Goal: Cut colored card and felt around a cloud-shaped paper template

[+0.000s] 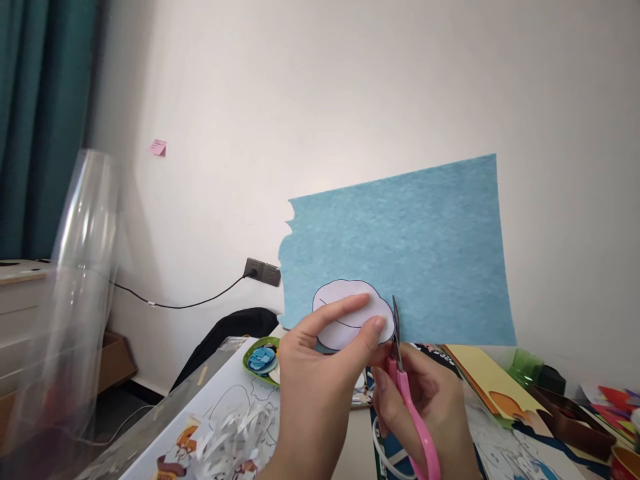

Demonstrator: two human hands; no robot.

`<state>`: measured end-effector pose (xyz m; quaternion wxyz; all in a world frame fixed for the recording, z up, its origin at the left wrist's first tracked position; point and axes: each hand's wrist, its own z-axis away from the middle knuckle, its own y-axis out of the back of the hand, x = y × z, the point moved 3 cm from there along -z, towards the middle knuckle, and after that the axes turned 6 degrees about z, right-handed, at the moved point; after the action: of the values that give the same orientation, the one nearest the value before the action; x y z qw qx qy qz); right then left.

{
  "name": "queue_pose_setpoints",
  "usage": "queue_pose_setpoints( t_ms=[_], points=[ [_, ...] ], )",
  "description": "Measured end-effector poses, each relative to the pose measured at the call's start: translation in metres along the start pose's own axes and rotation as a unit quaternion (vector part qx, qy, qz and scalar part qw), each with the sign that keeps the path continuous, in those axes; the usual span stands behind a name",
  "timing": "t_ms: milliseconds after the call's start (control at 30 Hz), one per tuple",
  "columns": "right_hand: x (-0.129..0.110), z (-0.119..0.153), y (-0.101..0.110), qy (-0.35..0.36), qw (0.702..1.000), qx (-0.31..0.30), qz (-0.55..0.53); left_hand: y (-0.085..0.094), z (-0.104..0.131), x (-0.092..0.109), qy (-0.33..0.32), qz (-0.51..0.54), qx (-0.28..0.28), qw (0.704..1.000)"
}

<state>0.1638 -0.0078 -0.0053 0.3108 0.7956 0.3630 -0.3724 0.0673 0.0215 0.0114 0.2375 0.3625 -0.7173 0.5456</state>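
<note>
So the left hand (327, 360) is pinching a white cloud-shaped paper cutout with a black outline (340, 320) flat against a big sheet of mottled blue paper (405, 253), thumb and fingertips pressing on the front. The cutout sits near the sheet's lower edge. The right hand (420, 400) has its fingers through pink-handled metal scissors (403, 373), blades slightly apart, right at the cutout's right side with the blue paper beside them. The sheet's left edge is all jagged and scalloped, btw. Below that, on the tabletop, there's a pile of curly white paper strips (240, 437) and a green plastic tray (247, 363) holding blue round pieces (263, 359). Some yellow paper (485, 370) lies over to the right.
</note>
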Motion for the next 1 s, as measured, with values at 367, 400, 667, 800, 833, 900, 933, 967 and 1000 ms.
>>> queue_pose_setpoints(
  t_ms=[367,400,667,800,833,900,933,967,1000],
  points=[
    [0.016,-0.007,0.011,0.037,0.998,-0.049,0.033,-0.004,0.002,0.007,-0.013,-0.018,0.036,0.999],
    [0.015,-0.007,0.012,0.035,0.998,-0.050,0.033,-0.004,0.002,0.008,-0.015,-0.021,0.036,0.999],
    [0.004,-0.005,0.020,0.027,0.998,-0.046,0.046,-0.005,0.003,0.010,-0.004,-0.020,0.030,0.999],
    [-0.004,-0.006,0.026,0.056,0.994,-0.058,0.071,-0.005,0.004,0.010,-0.009,-0.024,0.023,0.999],
    [-0.005,-0.007,0.028,0.057,0.993,-0.069,0.077,-0.004,0.004,0.010,-0.011,-0.023,0.021,0.999],
    [-0.006,-0.008,0.030,0.047,0.992,-0.082,0.085,-0.004,0.004,0.010,-0.012,-0.023,0.012,1.000],
    [-0.005,-0.009,0.031,0.038,0.992,-0.087,0.087,-0.003,0.003,0.010,-0.012,-0.025,0.009,1.000],
    [-0.004,-0.009,0.032,0.028,0.992,-0.090,0.088,-0.002,0.003,0.010,-0.011,-0.029,0.007,0.999],
    [-0.003,-0.010,0.032,0.014,0.992,-0.092,0.090,-0.001,0.002,0.009,-0.009,-0.036,0.007,0.999]
  ],
)
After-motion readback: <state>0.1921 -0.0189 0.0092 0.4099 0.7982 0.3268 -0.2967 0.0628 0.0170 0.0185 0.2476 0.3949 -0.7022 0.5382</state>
